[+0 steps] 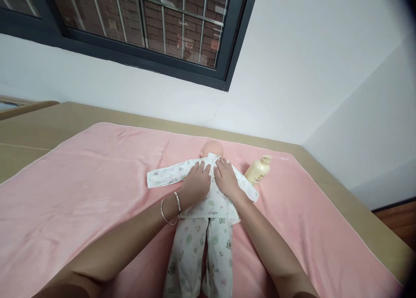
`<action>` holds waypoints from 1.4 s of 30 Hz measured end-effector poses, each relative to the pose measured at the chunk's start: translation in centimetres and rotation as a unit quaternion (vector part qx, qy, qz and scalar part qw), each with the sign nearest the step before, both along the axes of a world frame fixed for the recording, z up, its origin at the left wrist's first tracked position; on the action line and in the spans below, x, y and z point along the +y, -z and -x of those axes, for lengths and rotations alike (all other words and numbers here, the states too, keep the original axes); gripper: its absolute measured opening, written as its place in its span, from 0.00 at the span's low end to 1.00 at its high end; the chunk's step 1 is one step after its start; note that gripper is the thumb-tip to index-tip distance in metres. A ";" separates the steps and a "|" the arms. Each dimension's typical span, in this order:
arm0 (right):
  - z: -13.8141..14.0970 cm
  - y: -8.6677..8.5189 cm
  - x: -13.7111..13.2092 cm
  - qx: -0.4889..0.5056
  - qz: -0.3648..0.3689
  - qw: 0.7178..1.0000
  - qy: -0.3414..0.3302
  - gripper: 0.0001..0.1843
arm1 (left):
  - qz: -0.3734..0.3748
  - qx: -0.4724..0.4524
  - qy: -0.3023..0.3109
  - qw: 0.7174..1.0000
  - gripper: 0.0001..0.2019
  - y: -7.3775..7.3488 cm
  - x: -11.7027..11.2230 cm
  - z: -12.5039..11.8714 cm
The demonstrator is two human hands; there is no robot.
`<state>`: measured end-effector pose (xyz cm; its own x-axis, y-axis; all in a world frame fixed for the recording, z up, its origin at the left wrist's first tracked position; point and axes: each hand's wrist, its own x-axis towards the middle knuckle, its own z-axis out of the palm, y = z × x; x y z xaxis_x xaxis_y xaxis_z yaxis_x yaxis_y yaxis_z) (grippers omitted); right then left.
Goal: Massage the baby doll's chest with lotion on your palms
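Observation:
A baby doll [212, 148] lies on a pink blanket [107, 172], its head toward the wall. It wears a white printed long-sleeved top [212, 205] and matching trousers [190, 246]. My left hand [197, 183] rests flat on the left side of the doll's chest, fingers stretched out; silver bangles [170, 208] circle that wrist. On the right side of the chest lies my right hand [225, 178], also flat with its fingers extended. Both palms face down and are hidden. The doll's sleeves spread out to either side. Its feet are out of view.
A cream pump bottle [259, 170] leans or lies beside the doll's right-hand sleeve. The blanket covers a tan surface [84, 114] that runs along a white wall [276, 72]. Above is a dark-framed window [143, 59] with metal bars outside.

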<state>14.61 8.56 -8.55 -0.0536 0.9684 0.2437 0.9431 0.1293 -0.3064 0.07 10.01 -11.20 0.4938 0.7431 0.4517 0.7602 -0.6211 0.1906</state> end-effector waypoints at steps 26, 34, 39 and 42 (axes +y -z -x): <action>0.7 1.3 -0.4 0.046 -0.061 0.997 0.031 0.26 | 0.083 -0.120 -0.052 0.988 0.24 0.5 0.3 -0.7; 0.8 1.2 -0.4 0.039 -0.057 0.997 0.034 0.26 | 0.081 -0.132 -0.044 0.987 0.23 0.6 0.3 -0.7; 0.8 1.2 -0.5 0.037 -0.058 0.997 0.032 0.26 | 0.082 -0.119 -0.047 0.988 0.24 0.5 0.4 -0.7; 0.9 1.0 -0.6 0.032 -0.057 0.997 0.032 0.26 | 0.076 -0.111 -0.047 0.990 0.24 0.5 0.4 -0.6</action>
<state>13.74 7.97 -9.58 0.0276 0.9354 0.3526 0.9293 0.1060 -0.3539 0.70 10.41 -11.71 0.3200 0.8484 0.4217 0.7419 -0.5013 0.4454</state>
